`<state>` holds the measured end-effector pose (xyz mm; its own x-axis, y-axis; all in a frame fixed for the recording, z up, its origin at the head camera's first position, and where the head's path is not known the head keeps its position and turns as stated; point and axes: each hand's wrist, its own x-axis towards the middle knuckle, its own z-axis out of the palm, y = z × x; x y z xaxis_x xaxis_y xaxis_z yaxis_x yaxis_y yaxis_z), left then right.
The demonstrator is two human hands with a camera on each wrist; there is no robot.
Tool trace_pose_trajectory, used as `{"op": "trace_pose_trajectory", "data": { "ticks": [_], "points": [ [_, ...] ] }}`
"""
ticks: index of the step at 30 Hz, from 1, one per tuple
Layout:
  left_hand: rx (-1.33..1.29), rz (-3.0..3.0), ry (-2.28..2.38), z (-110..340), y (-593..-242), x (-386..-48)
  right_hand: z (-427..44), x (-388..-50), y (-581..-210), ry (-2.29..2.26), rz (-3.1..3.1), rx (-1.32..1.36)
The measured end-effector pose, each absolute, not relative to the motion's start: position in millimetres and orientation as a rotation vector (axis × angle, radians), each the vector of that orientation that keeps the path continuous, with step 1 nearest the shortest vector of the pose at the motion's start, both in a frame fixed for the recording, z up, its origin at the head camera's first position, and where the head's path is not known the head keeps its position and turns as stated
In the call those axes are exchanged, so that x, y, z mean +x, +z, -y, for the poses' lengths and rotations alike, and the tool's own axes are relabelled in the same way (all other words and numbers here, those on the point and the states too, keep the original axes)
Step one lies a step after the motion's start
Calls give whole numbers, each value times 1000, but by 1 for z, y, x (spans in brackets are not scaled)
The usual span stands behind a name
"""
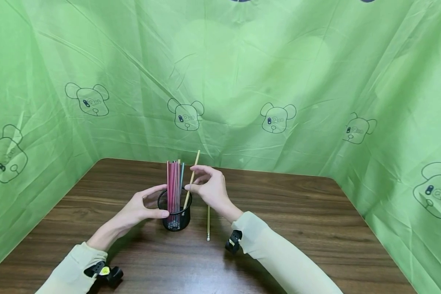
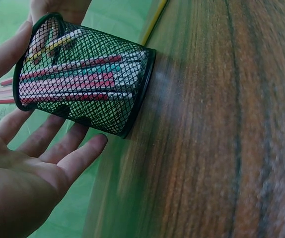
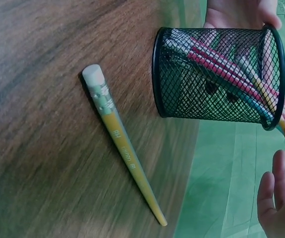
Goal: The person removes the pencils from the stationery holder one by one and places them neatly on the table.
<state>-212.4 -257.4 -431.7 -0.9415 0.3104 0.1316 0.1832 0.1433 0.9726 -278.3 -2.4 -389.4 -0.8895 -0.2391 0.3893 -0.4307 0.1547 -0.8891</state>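
A black mesh pen cup (image 1: 184, 222) stands on the table with several red pencils (image 1: 173, 179) and a blue-green one in it, eraser ends down. My left hand (image 1: 134, 210) holds the cup from the left, thumb at the rim and fingers behind. Between thumb and fingers, my right hand (image 1: 214, 188) pinches a yellow pencil (image 1: 197, 157). It leans to the right, its eraser end inside the cup above the bottom. Through the mesh in the right wrist view, that end shows beside the red pencils. Another yellow pencil (image 3: 125, 146) lies on the table, right of the cup.
The brown wood-grain table (image 1: 297, 228) ends at a back edge close behind the cup. Green fabric (image 1: 235, 81) with bear-head drawings surrounds the back and sides. A black strapped device (image 1: 234, 241) sits on the right wrist, with a similar one (image 1: 104, 272) on the left.
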Motion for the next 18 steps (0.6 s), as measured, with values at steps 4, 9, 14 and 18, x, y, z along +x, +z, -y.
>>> {"op": "trace_pose_trajectory", "data": {
  "ticks": [4, 9, 14, 18],
  "points": [
    [505, -2293, 1931, 257, -432, -213, 2, -279, -389, 1837, 2278, 653],
    [504, -2284, 1937, 257, -432, -213, 3, -279, -386, 1844, 2304, 642],
    [498, -2279, 1937, 258, -432, -213, 3, -278, -384, 1866, 2301, 649],
    [494, -2287, 1930, 258, -433, -214, 3, -279, -382, 1879, 2282, 663]
  ]
}}
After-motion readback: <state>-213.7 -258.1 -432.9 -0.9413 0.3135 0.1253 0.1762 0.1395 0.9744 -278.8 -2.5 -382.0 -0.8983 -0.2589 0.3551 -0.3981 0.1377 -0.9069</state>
